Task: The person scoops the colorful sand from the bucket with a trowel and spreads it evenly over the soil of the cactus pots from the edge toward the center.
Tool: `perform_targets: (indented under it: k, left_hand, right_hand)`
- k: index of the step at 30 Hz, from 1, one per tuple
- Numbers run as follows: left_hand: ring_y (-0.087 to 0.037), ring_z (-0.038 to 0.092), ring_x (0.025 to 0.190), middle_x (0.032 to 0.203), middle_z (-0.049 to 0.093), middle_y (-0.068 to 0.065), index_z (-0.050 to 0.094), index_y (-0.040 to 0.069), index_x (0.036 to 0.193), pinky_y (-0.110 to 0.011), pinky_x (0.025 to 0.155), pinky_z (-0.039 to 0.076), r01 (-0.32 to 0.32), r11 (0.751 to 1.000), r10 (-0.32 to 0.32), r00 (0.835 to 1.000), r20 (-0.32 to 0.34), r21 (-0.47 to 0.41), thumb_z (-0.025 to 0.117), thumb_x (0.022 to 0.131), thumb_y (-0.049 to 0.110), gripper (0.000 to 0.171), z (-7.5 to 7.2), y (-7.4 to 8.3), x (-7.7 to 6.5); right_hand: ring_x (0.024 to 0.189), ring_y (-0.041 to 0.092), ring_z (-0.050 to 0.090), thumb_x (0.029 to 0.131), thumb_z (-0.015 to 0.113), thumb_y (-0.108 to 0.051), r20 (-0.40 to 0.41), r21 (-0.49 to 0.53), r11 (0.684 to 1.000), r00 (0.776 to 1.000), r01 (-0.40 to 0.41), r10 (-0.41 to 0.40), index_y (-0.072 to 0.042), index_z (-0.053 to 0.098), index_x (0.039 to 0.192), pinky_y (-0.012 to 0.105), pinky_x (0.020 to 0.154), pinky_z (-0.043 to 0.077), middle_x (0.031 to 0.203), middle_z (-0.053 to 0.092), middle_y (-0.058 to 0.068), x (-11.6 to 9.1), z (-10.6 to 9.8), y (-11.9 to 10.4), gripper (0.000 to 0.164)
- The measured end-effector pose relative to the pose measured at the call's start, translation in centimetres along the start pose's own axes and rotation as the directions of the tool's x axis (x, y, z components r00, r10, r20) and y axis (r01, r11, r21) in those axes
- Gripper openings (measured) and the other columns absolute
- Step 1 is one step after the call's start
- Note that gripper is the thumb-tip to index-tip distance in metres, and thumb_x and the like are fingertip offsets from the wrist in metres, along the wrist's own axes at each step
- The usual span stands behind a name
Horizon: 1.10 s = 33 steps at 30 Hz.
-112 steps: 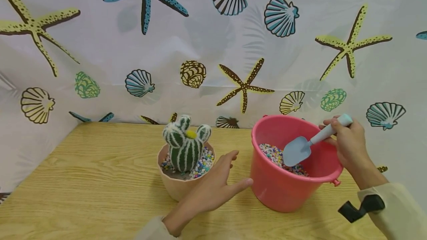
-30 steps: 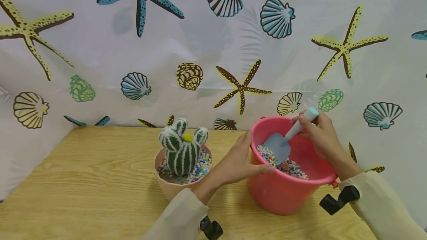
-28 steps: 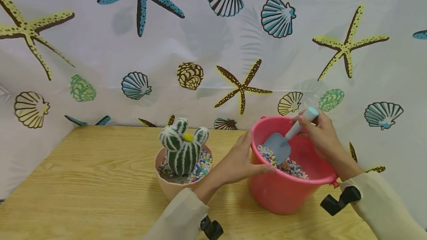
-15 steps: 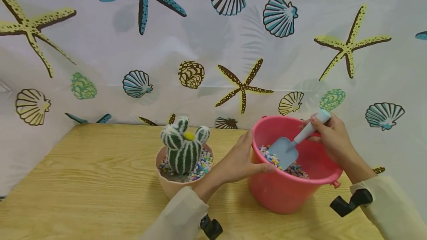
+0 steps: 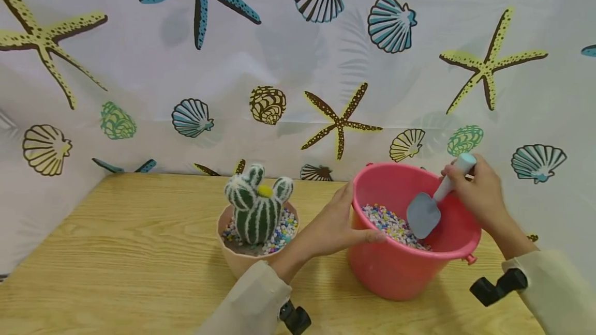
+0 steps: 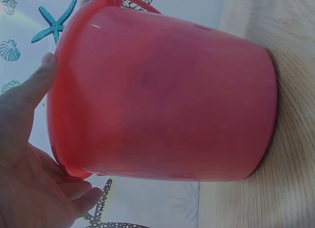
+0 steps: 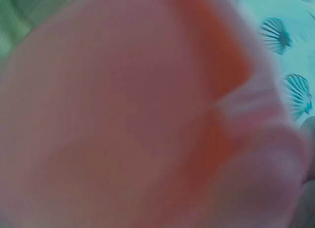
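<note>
A pink bucket point(image 5: 391, 273) stands upright on the table, with small multicoloured pebbles point(image 5: 391, 226) inside. My right hand point(image 5: 481, 195) grips the handle of a light blue shovel point(image 5: 423, 216) at the bucket's right side; its blade hangs inside, lower edge by the pebbles. My left hand point(image 5: 326, 226) rests on the bucket's left rim, thumb and fingers spread. In the left wrist view, the left thumb lies along the rim of the bucket point(image 6: 167, 95). The right wrist view is blurred, with the bucket point(image 7: 113, 105) filling most of it.
Left of the bucket stands a beige pot point(image 5: 237, 262) with a knitted cactus point(image 5: 258, 216) and multicoloured pebbles. My left forearm passes in front of the pot. A wooden table point(image 5: 116, 252) meets a white cloth point(image 5: 279, 40) printed with starfish and shells.
My left hand has come from beside the pot onto the bucket's rim. The shovel went left into the pebbles, then came back right, its blade turned steeper. Pot and bucket stay put.
</note>
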<state>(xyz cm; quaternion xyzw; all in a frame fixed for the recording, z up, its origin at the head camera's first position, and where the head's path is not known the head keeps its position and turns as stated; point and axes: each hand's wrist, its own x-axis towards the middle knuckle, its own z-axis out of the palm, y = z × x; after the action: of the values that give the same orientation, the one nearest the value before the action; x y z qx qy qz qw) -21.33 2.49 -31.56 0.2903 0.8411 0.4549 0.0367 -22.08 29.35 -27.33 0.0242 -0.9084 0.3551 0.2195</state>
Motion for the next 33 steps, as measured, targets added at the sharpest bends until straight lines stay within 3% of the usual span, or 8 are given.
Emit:
perform_targets:
  k: [3,4,9,12,18,23,30,33]
  left_hand:
    - [-0.024,0.031,0.141,0.156,0.025,-0.008,0.006,0.017,0.155,-0.048,0.106,0.040,-0.013,1.000,0.013,1.000,-0.002,0.001,0.079,0.075,0.044,0.111,-0.1,0.1,0.0]
    - [-0.024,0.031,0.141,0.156,0.026,-0.009,0.007,0.017,0.155,-0.048,0.106,0.039,-0.018,1.000,0.018,1.000,-0.002,-0.001,0.079,0.075,0.044,0.111,0.0,0.1,-0.1]
    - [-0.026,0.036,0.138,0.154,0.029,-0.009,0.007,0.018,0.155,-0.047,0.103,0.043,-0.020,1.000,0.020,1.000,-0.004,0.012,0.079,0.074,0.047,0.112,0.1,0.0,-0.2]
    - [-0.026,0.037,0.138,0.154,0.030,-0.008,0.007,0.018,0.155,-0.046,0.102,0.044,-0.022,1.000,0.022,1.000,-0.012,0.017,0.079,0.074,0.047,0.112,0.0,0.0,-0.2]
    - [-0.026,0.039,0.136,0.151,0.034,-0.007,0.010,0.020,0.154,-0.044,0.101,0.045,-0.061,0.998,0.061,0.998,-0.016,-0.004,0.081,0.073,0.044,0.110,0.0,-0.2,0.2]
    - [-0.025,0.038,0.137,0.153,0.032,-0.006,0.009,0.020,0.154,-0.044,0.099,0.047,-0.048,0.999,0.048,0.999,-0.010,-0.011,0.080,0.073,0.044,0.111,-0.1,0.0,0.2]
    - [-0.025,0.038,0.137,0.153,0.032,-0.006,0.010,0.019,0.154,-0.044,0.100,0.046,-0.059,0.998,0.059,0.998,-0.010,-0.019,0.081,0.073,0.041,0.110,-0.1,0.0,0.2]
    - [-0.024,0.037,0.137,0.154,0.031,-0.005,0.010,0.020,0.154,-0.043,0.099,0.047,-0.066,0.997,0.066,0.998,-0.009,-0.033,0.081,0.073,0.040,0.110,-0.1,0.0,0.3]
  right_hand:
    - [0.098,0.043,0.059,0.097,0.051,-0.021,-0.013,-0.063,0.998,1.000,0.021,-0.022,0.009,0.046,0.112,0.056,0.083,0.052,0.104,0.058,0.029,-0.4,0.3,-0.1,0.034]
    - [0.097,0.042,0.059,0.097,0.052,-0.021,-0.012,-0.063,0.998,1.000,0.012,-0.013,0.009,0.047,0.111,0.051,0.081,0.055,0.103,0.057,0.028,-0.5,0.4,-0.1,0.034]
    - [0.077,0.011,0.061,0.098,0.050,-0.025,-0.007,0.017,0.996,0.996,-0.088,0.088,0.008,0.048,0.112,0.019,0.063,0.053,0.103,0.063,0.027,-0.9,1.0,-0.8,0.036]
    - [0.069,-0.007,0.056,0.100,0.047,-0.027,0.014,0.139,0.979,0.988,-0.152,0.152,0.008,0.045,0.116,0.015,0.060,0.052,0.103,0.066,0.023,-0.9,1.4,-1.4,0.039]
    - [0.071,-0.006,0.062,0.100,0.047,-0.022,0.052,0.440,0.864,0.968,-0.244,0.247,-0.001,0.044,0.108,0.017,0.062,0.055,0.077,0.063,-0.017,-0.8,1.8,-2.2,0.022]
    - [0.072,-0.002,0.066,0.101,0.045,-0.021,0.094,0.575,0.773,0.960,-0.269,0.264,-0.006,0.044,0.105,0.018,0.063,0.056,0.075,0.064,-0.017,-0.9,1.9,-2.2,0.016]
    - [0.078,0.000,0.068,0.101,0.043,-0.027,0.140,0.623,0.730,0.957,-0.283,0.252,-0.010,0.043,0.110,0.018,0.068,0.056,0.084,0.065,-0.015,-1.2,1.7,-1.7,0.019]
    - [0.079,0.001,0.069,0.102,0.042,-0.028,0.172,0.657,0.692,0.953,-0.300,0.249,-0.011,0.042,0.110,0.020,0.070,0.056,0.085,0.066,-0.015,-1.3,1.6,-1.6,0.020]
